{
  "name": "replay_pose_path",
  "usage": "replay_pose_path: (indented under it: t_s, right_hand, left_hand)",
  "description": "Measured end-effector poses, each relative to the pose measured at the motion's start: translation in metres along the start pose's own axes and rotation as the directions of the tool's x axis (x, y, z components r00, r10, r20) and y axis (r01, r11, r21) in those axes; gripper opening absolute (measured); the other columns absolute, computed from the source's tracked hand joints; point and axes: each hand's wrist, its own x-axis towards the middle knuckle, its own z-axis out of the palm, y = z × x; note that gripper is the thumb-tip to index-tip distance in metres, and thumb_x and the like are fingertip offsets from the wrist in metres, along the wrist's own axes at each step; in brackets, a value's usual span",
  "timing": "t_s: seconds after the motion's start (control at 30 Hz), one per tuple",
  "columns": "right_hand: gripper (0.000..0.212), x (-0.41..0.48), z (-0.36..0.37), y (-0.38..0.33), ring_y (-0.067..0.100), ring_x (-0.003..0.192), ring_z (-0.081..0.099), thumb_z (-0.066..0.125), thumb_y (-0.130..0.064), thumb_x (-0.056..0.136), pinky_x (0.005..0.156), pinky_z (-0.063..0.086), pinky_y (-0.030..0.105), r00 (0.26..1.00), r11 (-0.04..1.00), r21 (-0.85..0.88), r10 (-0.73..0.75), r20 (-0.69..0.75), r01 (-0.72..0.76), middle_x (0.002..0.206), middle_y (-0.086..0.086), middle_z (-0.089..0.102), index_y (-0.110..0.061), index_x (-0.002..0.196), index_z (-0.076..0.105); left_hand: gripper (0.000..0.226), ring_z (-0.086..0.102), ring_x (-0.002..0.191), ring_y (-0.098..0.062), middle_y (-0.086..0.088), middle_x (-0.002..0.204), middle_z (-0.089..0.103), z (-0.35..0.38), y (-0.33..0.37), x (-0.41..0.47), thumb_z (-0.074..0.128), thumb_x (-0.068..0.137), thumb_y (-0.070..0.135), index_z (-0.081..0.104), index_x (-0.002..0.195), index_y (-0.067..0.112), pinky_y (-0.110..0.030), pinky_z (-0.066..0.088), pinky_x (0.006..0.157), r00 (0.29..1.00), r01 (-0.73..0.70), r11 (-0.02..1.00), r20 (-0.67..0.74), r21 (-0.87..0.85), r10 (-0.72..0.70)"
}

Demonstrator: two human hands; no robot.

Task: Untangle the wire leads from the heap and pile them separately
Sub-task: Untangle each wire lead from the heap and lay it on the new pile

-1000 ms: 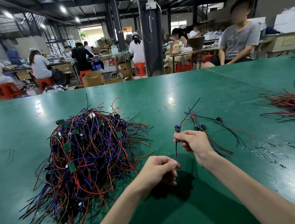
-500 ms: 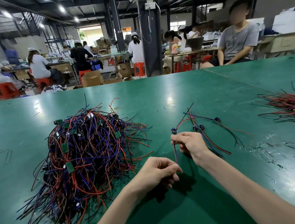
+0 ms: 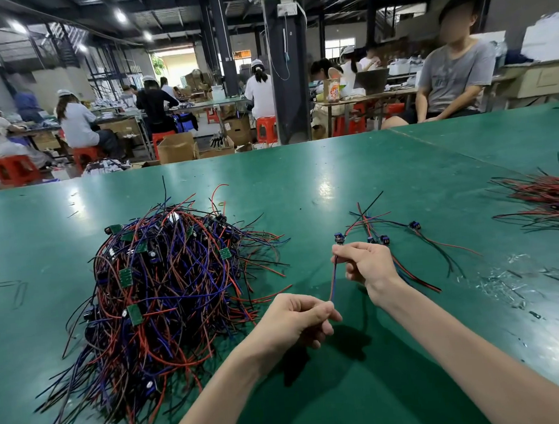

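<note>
A big tangled heap [image 3: 163, 288] of red, blue and black wire leads with small green boards lies on the left of the green table [image 3: 336, 187]. I hold one red-and-blue lead [image 3: 333, 283] stretched between both hands. My right hand [image 3: 367, 263] pinches its upper part just below the blue connector [image 3: 338, 237]. My left hand [image 3: 300, 320] pinches its lower end. Just behind my right hand lies a small pile of separated leads [image 3: 403, 235] with blue connectors.
Another spread of red and black leads [image 3: 551, 200] lies at the table's far right edge. Small scraps and shiny bits [image 3: 517, 280] litter the table on the right. Beyond the table's far edge, people sit at other benches, one close at the right.
My hands have drawn the single lead a little nearer to me, and its connector end has lifted away from the small pile. The heap has not moved.
</note>
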Motion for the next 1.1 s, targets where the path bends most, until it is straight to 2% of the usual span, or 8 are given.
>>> replay_pose_path:
  t_s: [0.1, 0.27, 0.6, 0.8, 0.9, 1.03, 1.1]
  right_hand:
    - [0.017, 0.000, -0.001, -0.001, 0.007, 0.036, 0.039, 0.071, -0.007, 0.081, 0.039, 0.035, 0.017, 1.000, 1.000, 0.011, 0.005, -0.009, -0.005, 0.057, 0.004, 0.067, -0.006, 0.066, 0.063]
    - [0.016, -0.001, -0.001, -0.002, 0.006, 0.036, 0.039, 0.070, -0.007, 0.081, 0.039, 0.035, 0.017, 1.000, 1.000, 0.002, 0.004, -0.010, -0.004, 0.057, 0.004, 0.067, -0.005, 0.067, 0.063]
    - [0.009, -0.007, 0.003, -0.008, 0.007, 0.037, 0.040, 0.067, -0.002, 0.081, 0.036, 0.035, 0.016, 0.989, 0.975, 0.164, 0.148, 0.016, -0.149, 0.056, 0.007, 0.065, -0.001, 0.073, 0.064]
    - [0.013, -0.010, 0.004, -0.013, 0.004, 0.034, 0.040, 0.064, -0.005, 0.085, 0.035, 0.036, 0.014, 0.951, 0.920, 0.244, 0.282, 0.131, -0.306, 0.056, 0.005, 0.065, -0.005, 0.072, 0.062]
    - [0.014, -0.012, 0.004, -0.015, 0.003, 0.035, 0.041, 0.063, -0.006, 0.086, 0.035, 0.036, 0.014, 0.941, 0.909, 0.258, 0.288, 0.178, -0.327, 0.058, 0.005, 0.065, -0.004, 0.072, 0.061]
    - [0.010, -0.016, 0.005, -0.020, 0.004, 0.037, 0.043, 0.065, -0.006, 0.084, 0.037, 0.039, 0.014, 0.955, 0.930, 0.242, 0.237, 0.176, -0.276, 0.060, 0.006, 0.067, -0.003, 0.074, 0.065]
    - [0.011, -0.020, 0.006, -0.021, 0.004, 0.037, 0.043, 0.066, -0.006, 0.083, 0.037, 0.040, 0.015, 0.958, 0.935, 0.239, 0.221, 0.181, -0.261, 0.060, 0.006, 0.067, -0.003, 0.073, 0.066]
  left_hand:
    - [0.022, 0.051, 0.047, -0.005, 0.004, 0.058, 0.062, 0.000, 0.000, 0.000, 0.056, 0.094, 0.017, 0.068, 0.078, 0.008, -0.015, 0.044, 0.049, 1.000, 0.001, 1.000, -0.008, 0.003, -0.001]
    - [0.017, 0.059, 0.056, -0.004, 0.003, 0.067, 0.068, -0.001, -0.001, -0.001, 0.054, 0.095, 0.007, 0.068, 0.087, 0.006, -0.015, 0.048, 0.056, 0.999, 0.011, 1.000, 0.048, -0.003, -0.011]
    - [0.014, 0.060, 0.057, -0.003, 0.003, 0.069, 0.069, -0.003, 0.000, -0.004, 0.055, 0.094, 0.009, 0.069, 0.090, 0.008, -0.015, 0.049, 0.058, 0.992, -0.014, 1.000, 0.126, 0.009, 0.013]
    - [0.013, 0.061, 0.059, -0.004, 0.001, 0.070, 0.070, -0.003, 0.002, -0.007, 0.057, 0.093, 0.009, 0.069, 0.091, 0.009, -0.015, 0.049, 0.060, 0.988, -0.052, 0.998, 0.148, 0.022, 0.048]
    - [0.014, 0.061, 0.060, -0.005, 0.001, 0.070, 0.070, 0.000, 0.004, -0.008, 0.056, 0.093, 0.009, 0.070, 0.091, 0.010, -0.016, 0.049, 0.060, 0.987, -0.060, 0.998, 0.150, 0.027, 0.055]
    - [0.009, 0.063, 0.066, -0.008, -0.002, 0.076, 0.070, 0.000, 0.004, -0.007, 0.062, 0.090, 0.015, 0.070, 0.093, 0.010, -0.020, 0.053, 0.063, 0.982, 0.015, 1.000, 0.187, 0.003, -0.016]
    - [0.018, 0.063, 0.072, -0.011, -0.006, 0.085, 0.070, -0.002, 0.005, -0.006, 0.068, 0.084, 0.021, 0.067, 0.097, 0.009, -0.024, 0.055, 0.068, 0.971, 0.078, 0.996, 0.229, -0.051, -0.065]
